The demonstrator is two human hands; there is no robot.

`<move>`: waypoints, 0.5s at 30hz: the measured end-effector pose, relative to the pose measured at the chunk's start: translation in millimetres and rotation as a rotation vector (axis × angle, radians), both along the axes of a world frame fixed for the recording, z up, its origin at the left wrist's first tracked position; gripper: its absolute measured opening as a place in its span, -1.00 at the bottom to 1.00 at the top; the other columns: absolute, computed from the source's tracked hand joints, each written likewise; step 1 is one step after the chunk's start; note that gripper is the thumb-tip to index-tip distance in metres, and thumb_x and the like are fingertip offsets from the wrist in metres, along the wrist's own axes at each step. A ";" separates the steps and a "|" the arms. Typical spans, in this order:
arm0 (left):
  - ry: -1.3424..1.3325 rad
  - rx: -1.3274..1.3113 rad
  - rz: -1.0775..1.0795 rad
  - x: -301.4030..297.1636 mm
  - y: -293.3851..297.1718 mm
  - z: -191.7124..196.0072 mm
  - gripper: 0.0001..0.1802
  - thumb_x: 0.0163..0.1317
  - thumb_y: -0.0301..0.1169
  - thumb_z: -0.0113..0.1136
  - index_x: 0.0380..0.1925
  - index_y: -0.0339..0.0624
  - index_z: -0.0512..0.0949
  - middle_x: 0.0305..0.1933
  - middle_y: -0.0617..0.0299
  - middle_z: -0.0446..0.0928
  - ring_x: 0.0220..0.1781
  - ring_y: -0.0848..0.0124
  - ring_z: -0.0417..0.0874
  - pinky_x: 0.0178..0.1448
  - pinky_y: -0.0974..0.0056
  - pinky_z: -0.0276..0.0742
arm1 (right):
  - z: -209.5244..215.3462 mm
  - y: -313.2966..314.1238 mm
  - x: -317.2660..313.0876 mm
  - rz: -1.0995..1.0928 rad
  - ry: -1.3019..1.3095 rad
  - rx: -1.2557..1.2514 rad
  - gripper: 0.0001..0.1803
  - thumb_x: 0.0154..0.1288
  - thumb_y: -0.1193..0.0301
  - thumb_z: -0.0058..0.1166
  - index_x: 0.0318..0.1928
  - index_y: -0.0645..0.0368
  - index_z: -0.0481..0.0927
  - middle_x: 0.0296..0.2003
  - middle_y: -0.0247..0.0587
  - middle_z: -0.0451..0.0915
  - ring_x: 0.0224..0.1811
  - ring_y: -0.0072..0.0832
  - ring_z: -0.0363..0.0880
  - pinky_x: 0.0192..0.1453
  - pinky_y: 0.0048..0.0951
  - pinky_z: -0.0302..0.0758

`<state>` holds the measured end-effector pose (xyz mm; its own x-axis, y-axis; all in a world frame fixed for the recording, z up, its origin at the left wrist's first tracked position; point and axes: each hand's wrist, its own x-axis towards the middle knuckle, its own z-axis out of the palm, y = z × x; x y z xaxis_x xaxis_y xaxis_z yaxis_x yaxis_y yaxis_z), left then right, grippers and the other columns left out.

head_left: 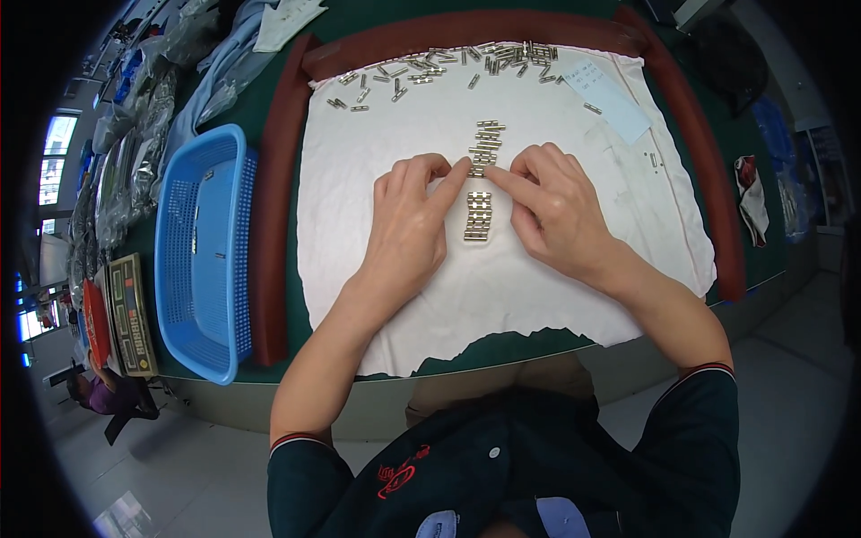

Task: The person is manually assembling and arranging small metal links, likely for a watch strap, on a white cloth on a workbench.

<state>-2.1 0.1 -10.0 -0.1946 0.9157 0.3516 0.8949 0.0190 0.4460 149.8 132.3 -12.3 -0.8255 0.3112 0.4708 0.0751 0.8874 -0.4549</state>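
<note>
Fingers [454, 184] of left hand [399, 215] and right hand [565, 213] touch the upper link strip [484, 160], grip unclear; a second strip [479, 217] lies just nearside of it.

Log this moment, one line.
left hand: fingertips at far metal strip; right hand: index fingertip at same strip; near strip: between hands; loose links: far part of cloth
</note>
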 end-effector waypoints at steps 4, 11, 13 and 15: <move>0.027 -0.020 -0.033 -2.9 -1.4 0.6 -0.42 -0.07 -0.74 0.05 0.05 -0.22 0.57 -0.04 0.10 0.43 0.05 0.21 0.44 0.17 0.14 0.25 | -1.2 0.2 -0.5 0.006 -0.026 0.039 -0.61 -0.06 0.65 0.11 -0.12 0.23 0.67 -0.36 -0.24 0.45 -0.23 -0.34 0.42 -0.16 -0.33 0.30; 0.012 -0.019 -0.036 -2.4 1.1 0.6 -0.45 0.09 -0.58 0.10 0.17 -0.19 0.49 0.09 0.06 0.39 0.16 0.20 0.38 0.23 0.09 0.17 | 3.3 2.5 2.8 0.048 -0.007 -0.005 -0.51 -0.11 0.72 0.05 -0.05 0.28 0.64 -0.31 -0.16 0.47 -0.24 -0.30 0.45 -0.14 -0.31 0.34; 0.037 -0.024 0.002 0.0 2.4 0.0 -0.47 0.16 -0.49 0.13 0.20 -0.15 0.46 0.14 0.05 0.37 0.21 0.20 0.35 0.27 0.07 0.13 | 1.3 2.4 1.5 -0.046 -0.003 0.014 -0.52 -0.11 0.72 0.05 -0.06 0.31 0.64 -0.31 -0.16 0.47 -0.24 -0.29 0.44 -0.14 -0.30 0.34; 0.103 -0.077 -0.006 -0.6 2.0 -3.7 -0.46 0.24 -0.29 0.14 0.25 -0.12 0.42 0.23 0.05 0.31 0.29 0.21 0.28 0.32 0.01 0.03 | 1.3 2.5 1.5 -0.051 -0.013 0.017 -0.53 -0.11 0.72 0.05 -0.06 0.31 0.63 -0.30 -0.16 0.47 -0.24 -0.29 0.44 -0.14 -0.30 0.34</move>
<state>-2.7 2.1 -13.6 -0.1556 0.9417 0.2985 0.9362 0.0441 0.3487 151.3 134.8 -11.0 -0.8149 0.3447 0.4659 0.1260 0.8900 -0.4382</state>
